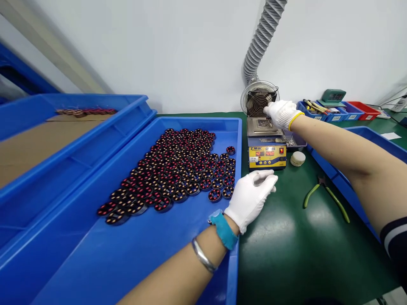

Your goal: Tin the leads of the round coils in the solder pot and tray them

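Observation:
My right hand, in a white knit glove with a yellow cuff edge, is over the solder pot at the back. Its fingers are closed in a pinch in front of the round fan grille; what they hold is hidden. In front of the pot, my left hand, also white-gloved, hangs near the right rim of a blue tray. Its thumb and index finger curve together, and I cannot make out anything between them. Many small round black parts with red and tan dots fill the tray's middle and back.
Green-handled cutters and a round whitish pad lie on the green table. Another blue tray is under my right arm. Small bins and a clock stand behind. A grey duct rises above the fan.

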A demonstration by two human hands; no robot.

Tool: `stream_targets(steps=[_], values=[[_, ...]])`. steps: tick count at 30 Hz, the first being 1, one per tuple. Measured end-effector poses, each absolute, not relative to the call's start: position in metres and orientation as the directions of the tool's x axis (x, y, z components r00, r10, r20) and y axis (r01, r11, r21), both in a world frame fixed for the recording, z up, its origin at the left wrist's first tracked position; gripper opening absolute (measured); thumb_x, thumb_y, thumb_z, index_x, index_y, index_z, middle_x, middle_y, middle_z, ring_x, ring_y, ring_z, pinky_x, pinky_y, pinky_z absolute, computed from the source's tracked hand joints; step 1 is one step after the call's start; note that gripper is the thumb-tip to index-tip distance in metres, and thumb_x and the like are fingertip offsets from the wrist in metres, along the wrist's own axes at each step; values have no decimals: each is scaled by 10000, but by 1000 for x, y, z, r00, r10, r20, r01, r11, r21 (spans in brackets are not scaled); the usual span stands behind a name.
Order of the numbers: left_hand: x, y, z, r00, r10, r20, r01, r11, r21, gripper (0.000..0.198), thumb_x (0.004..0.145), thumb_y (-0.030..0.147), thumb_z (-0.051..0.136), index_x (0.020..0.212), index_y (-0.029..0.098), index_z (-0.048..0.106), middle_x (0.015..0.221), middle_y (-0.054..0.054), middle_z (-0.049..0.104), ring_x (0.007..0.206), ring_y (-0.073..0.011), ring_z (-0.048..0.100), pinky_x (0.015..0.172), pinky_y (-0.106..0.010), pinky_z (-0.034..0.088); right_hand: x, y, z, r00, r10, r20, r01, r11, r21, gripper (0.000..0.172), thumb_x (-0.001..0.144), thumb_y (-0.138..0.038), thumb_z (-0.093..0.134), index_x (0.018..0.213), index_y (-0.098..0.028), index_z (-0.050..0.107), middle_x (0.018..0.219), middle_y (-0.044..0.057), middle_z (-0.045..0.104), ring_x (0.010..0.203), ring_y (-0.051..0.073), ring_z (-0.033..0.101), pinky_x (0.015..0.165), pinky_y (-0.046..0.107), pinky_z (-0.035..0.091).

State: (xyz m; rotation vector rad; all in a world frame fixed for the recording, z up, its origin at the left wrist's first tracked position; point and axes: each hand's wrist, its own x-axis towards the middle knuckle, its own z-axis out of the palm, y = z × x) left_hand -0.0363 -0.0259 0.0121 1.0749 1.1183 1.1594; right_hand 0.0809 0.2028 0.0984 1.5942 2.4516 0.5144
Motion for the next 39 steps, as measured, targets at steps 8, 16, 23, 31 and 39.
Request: stream_targets(steps=[8,16,23,31,39], values=[[-37,-26,8,90,995,-51,-61,57,996,318,785,359,655,1000,125,657,876,-87,695,720,-162,644,739,-324,512,103,204,104,-341,904,258,929,367,-58,340,793,-225,648,1125,-154,636,1106,137,588,1073,344,524,920,488,405],[-38,-26,7,123,990,-72,38,67,997,350,796,413,637,1012,138,652,917,-91,694,752,-170,640,740,-322,510,108,216,95,-131,990,45,665,122,-737,172,852,-176,582,996,-129,662,798,74,654,729,171,630,655,269,518],[-38,-27,9,144,987,-71,86,59,995,346,806,413,612,1000,130,655,895,-89,695,743,-175,640,718,-317,506,104,226,77,-5,1000,19,479,19,-878,150,802,-168,680,936,-118,634,720,55,626,614,135,602,576,252,511],[-38,-27,9,162,984,-73,104,57,993,346,803,435,609,988,148,663,879,-73,696,736,-167,631,705,-301,495,102,221,66,60,986,157,753,59,-655,205,744,-319,716,854,-149,687,654,21,598,623,132,571,613,225,465],[-38,-27,9,177,982,-66,106,48,993,354,793,450,616,969,147,670,871,-67,696,725,-166,638,701,-297,493,102,214,60,4,991,132,775,80,-627,175,770,-302,682,862,-153,681,636,26,593,572,122,534,581,231,434]])
